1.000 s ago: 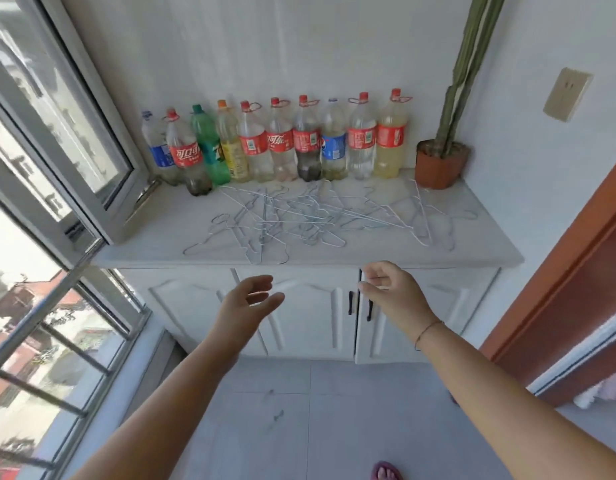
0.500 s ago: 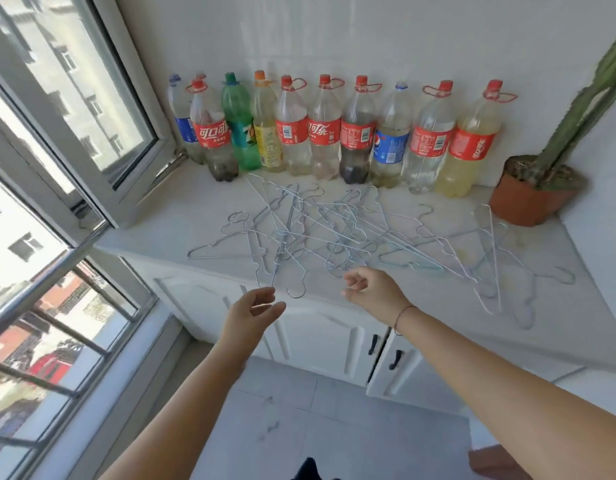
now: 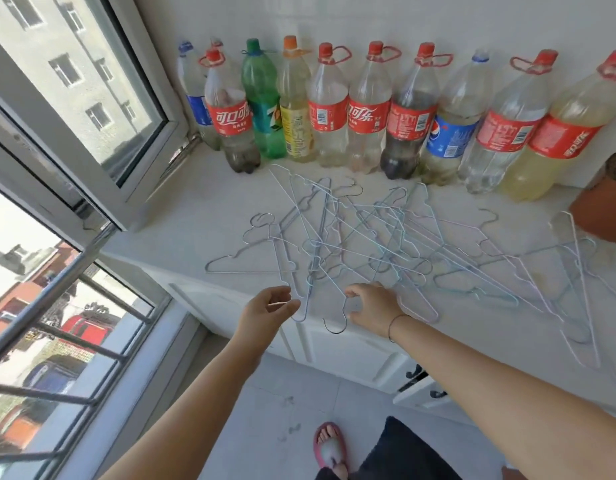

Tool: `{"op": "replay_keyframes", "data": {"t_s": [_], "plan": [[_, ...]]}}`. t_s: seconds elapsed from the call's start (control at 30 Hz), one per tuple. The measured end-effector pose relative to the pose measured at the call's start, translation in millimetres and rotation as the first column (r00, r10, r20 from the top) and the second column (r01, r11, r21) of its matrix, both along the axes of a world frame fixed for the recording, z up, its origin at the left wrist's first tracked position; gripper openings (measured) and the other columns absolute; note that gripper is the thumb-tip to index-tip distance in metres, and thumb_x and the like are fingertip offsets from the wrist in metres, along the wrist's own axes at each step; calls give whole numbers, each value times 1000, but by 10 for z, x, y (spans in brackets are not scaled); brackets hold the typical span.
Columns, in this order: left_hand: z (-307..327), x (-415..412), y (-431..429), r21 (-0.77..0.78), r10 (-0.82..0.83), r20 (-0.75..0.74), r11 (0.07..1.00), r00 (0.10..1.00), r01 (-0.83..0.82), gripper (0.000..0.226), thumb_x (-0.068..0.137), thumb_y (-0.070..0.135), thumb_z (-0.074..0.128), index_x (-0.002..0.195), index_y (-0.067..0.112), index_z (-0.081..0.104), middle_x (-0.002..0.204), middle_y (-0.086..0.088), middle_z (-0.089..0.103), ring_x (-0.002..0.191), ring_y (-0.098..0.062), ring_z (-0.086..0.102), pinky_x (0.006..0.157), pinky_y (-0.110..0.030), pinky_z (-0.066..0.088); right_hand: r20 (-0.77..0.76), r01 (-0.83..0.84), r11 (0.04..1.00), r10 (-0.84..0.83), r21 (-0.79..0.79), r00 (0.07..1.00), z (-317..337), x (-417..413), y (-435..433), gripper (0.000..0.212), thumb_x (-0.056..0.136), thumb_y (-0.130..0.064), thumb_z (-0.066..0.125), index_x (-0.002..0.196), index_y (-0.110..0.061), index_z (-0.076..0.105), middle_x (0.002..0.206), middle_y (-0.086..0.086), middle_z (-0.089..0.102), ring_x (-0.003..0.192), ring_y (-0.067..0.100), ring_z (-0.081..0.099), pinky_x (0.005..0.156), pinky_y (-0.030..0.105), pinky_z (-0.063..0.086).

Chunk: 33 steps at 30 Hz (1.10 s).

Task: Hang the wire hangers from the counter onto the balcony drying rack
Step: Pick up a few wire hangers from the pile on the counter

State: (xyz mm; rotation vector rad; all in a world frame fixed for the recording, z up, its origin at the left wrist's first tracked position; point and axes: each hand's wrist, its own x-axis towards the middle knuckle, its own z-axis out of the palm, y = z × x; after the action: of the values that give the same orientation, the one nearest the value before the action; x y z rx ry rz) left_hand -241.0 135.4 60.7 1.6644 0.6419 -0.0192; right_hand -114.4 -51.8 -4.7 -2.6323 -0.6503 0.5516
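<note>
Wire hangers (image 3: pixel 368 237) lie in a loose, interlocked heap across the middle of the white counter (image 3: pixel 202 202), hooks and shoulders crossing. None can be lifted off cleanly without first being singled out. The drying rack is not in view, so no hanger is judged hung yet. Two hooks overhang the counter's front edge at centre frame, which makes them the easiest entry points to the tangle. The right hand (image 3: pixel 375 306) sits palm-down at that edge, thumb and fingers curved in a C around the neck of the overhanging hook (image 3: pixel 336 327). Whether the pads have met on the wire, I cannot tell. The left hand (image 3: pixel 266 308) hovers just left of it, palm turned inward, fingers loosely bent and apart, holding nothing. It is just beside the second hook (image 3: pixel 299 315), likely placed to take that one or to steady the heap. Soft-drink bottles (image 3: pixel 334 109) line the back wall and a terracotta pot (image 3: pixel 601 209) stands at the right edge. A sweeping pull risks toppling the bottles.
</note>
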Motion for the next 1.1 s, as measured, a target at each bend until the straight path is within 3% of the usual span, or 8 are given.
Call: {"op": "replay_keyframes", "data": {"t_s": [0.27, 0.43, 0.57, 0.67, 0.77, 0.83, 0.97, 1.1], "plan": [[-154, 74, 183, -29, -1, -70, 1000, 998, -1, 27, 86, 21, 66, 112, 19, 60, 110, 4, 65, 93, 2, 59, 70, -10, 40, 59, -9, 994, 15, -112, 998, -135, 130, 144, 39, 79, -14, 53, 115, -28, 54, 115, -7, 59, 117, 19, 45, 92, 32, 27], [-214, 134, 278, -31, 8, -102, 999, 995, -11, 28, 86, 24, 66, 114, 21, 59, 110, 5, 64, 96, 0, 58, 72, -12, 41, -23, 55, 997, -56, -56, 998, -90, 234, 227, 26, 80, -19, 56, 103, -28, 62, 92, -9, 64, 104, 14, 55, 88, 28, 27], [-190, 282, 396, -41, 59, -108, 997, 992, -64, 28, 88, 24, 63, 116, 20, 60, 108, 3, 64, 95, -8, 59, 74, -19, 47, -167, 137, 981, -113, 139, 979, 80, 428, 210, 21, 78, -15, 63, 97, -21, 68, 75, -10, 57, 82, 14, 56, 76, 24, 35], [-187, 526, 519, -104, 112, -109, 987, 988, -124, 31, 89, 23, 61, 119, 15, 59, 108, -2, 65, 100, -16, 60, 90, -30, 48, -307, 273, 885, -159, 377, 938, 276, 598, 187, 13, 81, -9, 65, 93, -11, 69, 76, 3, 63, 73, 15, 58, 73, 25, 47], [-189, 867, 636, -263, 193, -93, 942, 977, -211, 23, 90, 16, 59, 113, 11, 60, 100, -5, 64, 95, -19, 60, 92, -33, 46, -408, 392, 773, -189, 499, 893, 515, 715, 199, 10, 85, -8, 63, 77, -13, 65, 68, 2, 64, 57, 0, 58, 61, 7, 45], [-210, 1127, 680, -366, 221, -89, 899, 971, -238, 9, 91, 13, 57, 98, 12, 63, 94, -5, 63, 90, -19, 59, 91, -32, 46, -493, 473, 696, -194, 540, 848, 630, 783, 219, 19, 87, -5, 59, 70, -12, 61, 65, 4, 61, 52, 3, 55, 54, 7, 41], [-324, 1570, 653, -536, 303, -153, 774, 941, -337, 10, 93, 11, 53, 86, 11, 59, 87, -7, 57, 81, -19, 57, 85, -30, 45, -640, 561, 618, -120, 550, 759, 720, 878, 222, 18, 90, -9, 54, 74, -7, 60, 69, 8, 57, 62, 18, 48, 57, 22, 38], [-464, 1826, 610, -538, 324, -249, 737, 913, -409, 9, 92, 13, 56, 84, 11, 58, 84, -7, 50, 76, -18, 52, 90, -31, 41, -754, 657, 520, -36, 546, 656, 748, 960, 200, 19, 92, -9, 51, 75, -8, 60, 77, 8, 59, 70, 18, 54, 61, 20, 46]]}}
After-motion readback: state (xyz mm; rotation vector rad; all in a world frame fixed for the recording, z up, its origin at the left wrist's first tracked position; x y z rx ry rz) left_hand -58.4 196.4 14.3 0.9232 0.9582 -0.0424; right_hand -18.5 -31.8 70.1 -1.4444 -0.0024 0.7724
